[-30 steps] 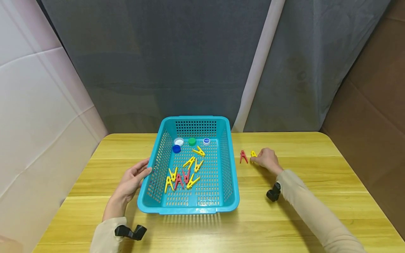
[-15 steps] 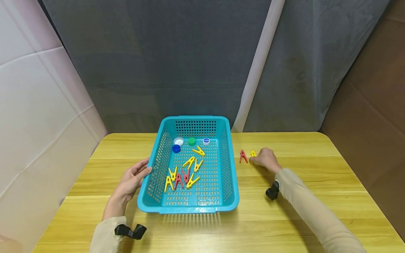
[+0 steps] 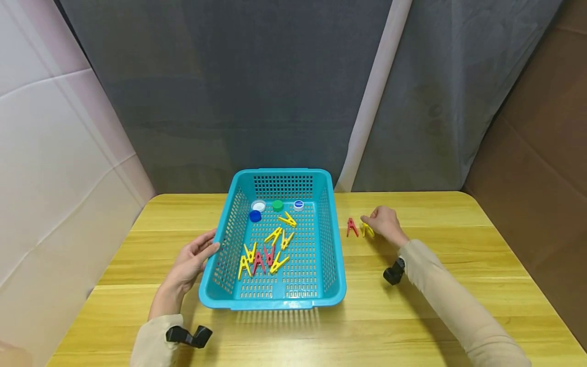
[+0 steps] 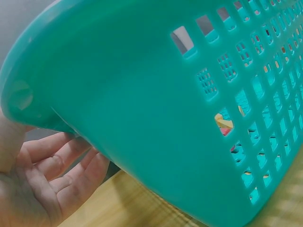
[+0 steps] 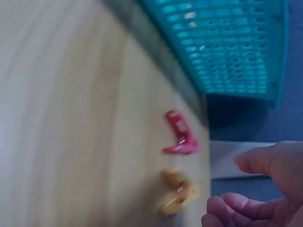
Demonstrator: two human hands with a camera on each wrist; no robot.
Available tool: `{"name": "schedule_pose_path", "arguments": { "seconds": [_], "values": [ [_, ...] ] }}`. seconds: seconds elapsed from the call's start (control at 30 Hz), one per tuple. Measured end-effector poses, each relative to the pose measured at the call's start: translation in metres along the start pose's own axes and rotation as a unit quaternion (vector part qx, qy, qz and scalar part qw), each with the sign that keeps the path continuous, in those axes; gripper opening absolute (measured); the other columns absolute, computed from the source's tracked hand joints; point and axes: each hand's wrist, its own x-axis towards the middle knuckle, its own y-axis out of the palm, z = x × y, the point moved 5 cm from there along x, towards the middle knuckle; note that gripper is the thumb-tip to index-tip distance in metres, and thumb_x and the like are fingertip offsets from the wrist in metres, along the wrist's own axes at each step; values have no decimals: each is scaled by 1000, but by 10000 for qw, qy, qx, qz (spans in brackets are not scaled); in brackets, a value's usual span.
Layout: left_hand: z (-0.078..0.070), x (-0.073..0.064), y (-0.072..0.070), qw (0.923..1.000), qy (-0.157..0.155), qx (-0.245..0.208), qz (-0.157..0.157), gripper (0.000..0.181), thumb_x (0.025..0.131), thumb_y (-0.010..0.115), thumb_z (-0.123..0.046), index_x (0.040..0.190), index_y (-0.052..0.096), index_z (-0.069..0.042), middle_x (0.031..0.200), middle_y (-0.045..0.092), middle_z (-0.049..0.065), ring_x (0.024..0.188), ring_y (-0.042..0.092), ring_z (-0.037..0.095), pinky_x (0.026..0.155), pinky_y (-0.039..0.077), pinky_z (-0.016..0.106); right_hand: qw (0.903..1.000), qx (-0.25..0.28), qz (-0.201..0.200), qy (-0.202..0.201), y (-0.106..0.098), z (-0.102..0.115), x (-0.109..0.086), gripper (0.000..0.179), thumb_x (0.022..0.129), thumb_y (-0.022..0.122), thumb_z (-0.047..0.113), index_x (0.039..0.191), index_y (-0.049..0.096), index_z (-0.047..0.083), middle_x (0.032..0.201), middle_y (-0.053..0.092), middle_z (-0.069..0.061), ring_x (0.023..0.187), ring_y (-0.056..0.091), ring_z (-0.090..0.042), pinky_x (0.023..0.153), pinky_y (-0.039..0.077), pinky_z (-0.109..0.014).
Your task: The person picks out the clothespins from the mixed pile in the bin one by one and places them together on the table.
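Observation:
My left hand [image 3: 190,262] holds the left rim of a blue-green plastic basket [image 3: 341,265], thumb over the edge and fingers underneath. Inside lie several yellow clothespins [image 3: 273,234] and two red clothespins [image 3: 258,262], with a green bottle cap [image 3: 277,205], a blue cap [image 3: 255,216] and two whitish caps near the far end. To the basket's right, a red clothespin [image 3: 351,227] and a yellow clothespin [image 3: 368,230] stand side by side on the table. Close over the yellow one is my right hand [image 3: 385,223]; the right wrist view shows its thumb and fingers apart, with nothing between them.
The wooden table [image 3: 435,285] ends at a grey curtain [image 3: 206,102] behind the basket. A pale strip [image 3: 376,97] runs down that curtain. White cloth [image 3: 59,153] flanks the left side, brown cloth [image 3: 536,148] the right.
My right hand has let go of the yellow clothespin and lifted slightly, so more of the clothespin shows. My left hand and the basket have stayed in place.

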Motion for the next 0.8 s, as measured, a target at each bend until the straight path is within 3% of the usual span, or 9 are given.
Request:
{"name": "schedule_pose_path", "arguments": {
  "seconds": [0.23, 0.5, 0.8],
  "values": [
    [1, 0, 0, 10000, 2, -33, 27, 58, 96, 53, -12, 142, 26, 10, 100, 59, -12, 86, 59, 2, 69, 55, 24, 9992, 292, -161, -201, -10, 30, 2, 25, 91, 59, 22, 92, 58, -3, 78, 55, -10, 60, 46, -15, 55, 41, -25],
    [2, 0, -1, 10000, 7, -8, 37, 58, 97, 53, -13, 143, 26, 9, 102, 58, -13, 88, 59, 1, 70, 55, 24, 9937, 547, -413, -884, -16, 73, 6, 19, 89, 60, 16, 90, 61, -3, 83, 61, -15, 65, 52, -21, 56, 46, -24],
    [3, 1, 0, 10000, 43, -60, 59, 57, 97, 52, -12, 143, 26, 9, 100, 60, -13, 87, 59, 2, 69, 55, 24, 9901, 787, -174, -1152, -5, 117, 5, 19, 89, 63, 17, 92, 61, -2, 83, 61, -13, 69, 54, -21, 58, 47, -25]
  ]
}}
